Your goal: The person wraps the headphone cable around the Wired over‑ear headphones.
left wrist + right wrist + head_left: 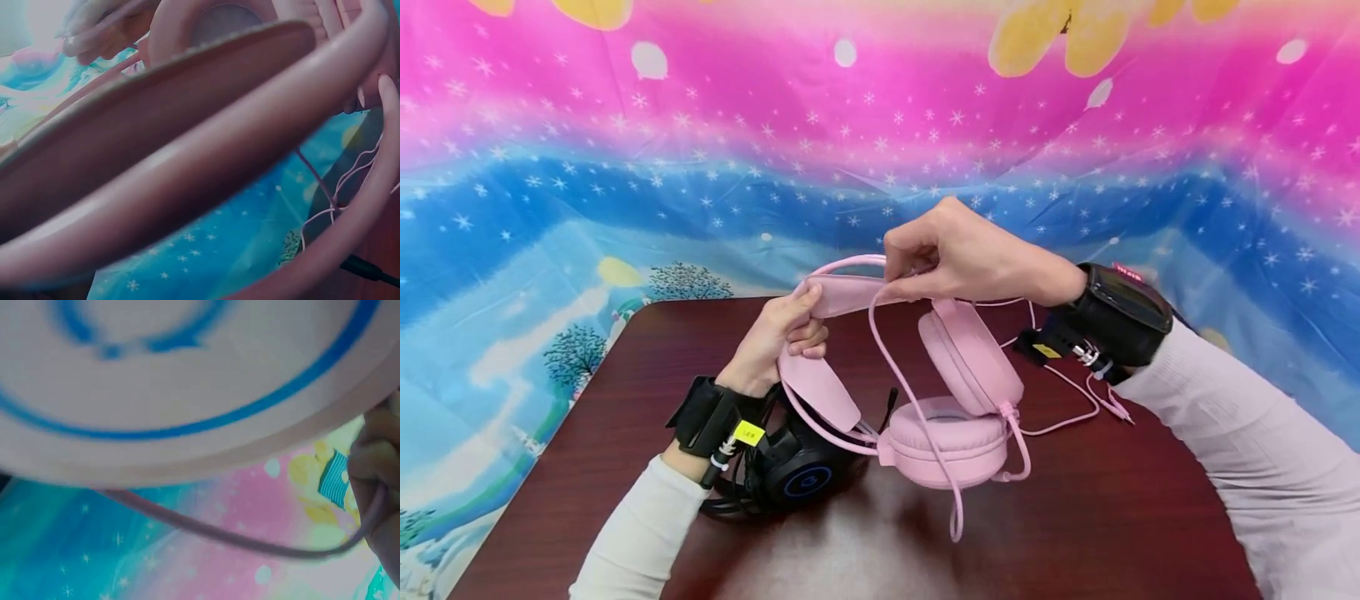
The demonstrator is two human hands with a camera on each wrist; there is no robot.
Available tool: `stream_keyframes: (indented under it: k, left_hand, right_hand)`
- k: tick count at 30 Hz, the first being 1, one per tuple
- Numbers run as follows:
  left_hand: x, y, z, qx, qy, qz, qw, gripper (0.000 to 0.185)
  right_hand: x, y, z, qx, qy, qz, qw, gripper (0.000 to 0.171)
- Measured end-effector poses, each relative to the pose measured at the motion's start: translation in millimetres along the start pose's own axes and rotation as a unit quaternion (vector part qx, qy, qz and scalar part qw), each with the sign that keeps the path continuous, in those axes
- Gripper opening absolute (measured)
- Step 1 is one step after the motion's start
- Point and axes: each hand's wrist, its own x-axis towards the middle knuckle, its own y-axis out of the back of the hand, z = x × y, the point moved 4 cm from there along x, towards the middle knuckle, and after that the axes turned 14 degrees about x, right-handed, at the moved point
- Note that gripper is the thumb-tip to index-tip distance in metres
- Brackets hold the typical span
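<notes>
A pink headset point(955, 458) is held up above the table, ear cups toward the right. My left hand point(778, 329) grips its padded headband, thumb over the pad. My right hand point(977, 258) pinches the headset's pink cable point(910, 395) close to the headband, and a loop of it hangs in front of the ear cups. The headband point(187, 156) fills much of the left wrist view. In the right wrist view, an ear cup's outer face point(281, 356) with blue rings covers the top, and the cable point(212, 534) curves below it to my fingers.
On the dark wooden table point(1112, 517), a black headset point(808, 471) lies beneath my left hand, partly hidden. More thin pink cable point(1093, 408) with plug ends lies at the right, beside my right wrist. A patterned cloth point(850, 167) hangs behind the table.
</notes>
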Motion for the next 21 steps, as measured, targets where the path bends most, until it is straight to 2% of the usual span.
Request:
stream_keyframes:
  k: [4,8,10,15,18,21]
  left_hand:
    - [0.9,-5.2,-3.7,-0.012,-0.002,-0.036,0.9993,0.043]
    - [1.5,-9.2,-8.1,-0.029,-0.002,-0.076,0.9967,0.037]
    - [1.9,-11.5,-10.1,-0.034,-0.01,-0.101,0.9943,0.035]
    - [-0.2,-16.2,-12.7,-0.037,-0.031,-0.156,0.9866,0.034]
    - [-0.7,-17.0,-12.3,-0.043,-0.041,-0.166,0.9843,0.033]
    - [-1.4,-15.6,-10.9,-0.058,-0.05,-0.161,0.9841,0.029]
  right_hand:
    - [2,-3,3,0.033,-0.03,-0.016,0.999,0.01]
    - [2,-4,8,0.097,-0.068,-0.022,0.993,0.005]
    - [1,-2,10,0.106,-0.075,-0.025,0.991,0.004]
    - [-4,5,18,0.12,-0.084,-0.023,0.989,0.021]
    - [-7,6,26,0.143,-0.11,-0.018,0.983,0.024]
    - [-10,5,39,0.164,-0.151,0.012,0.975,0.022]
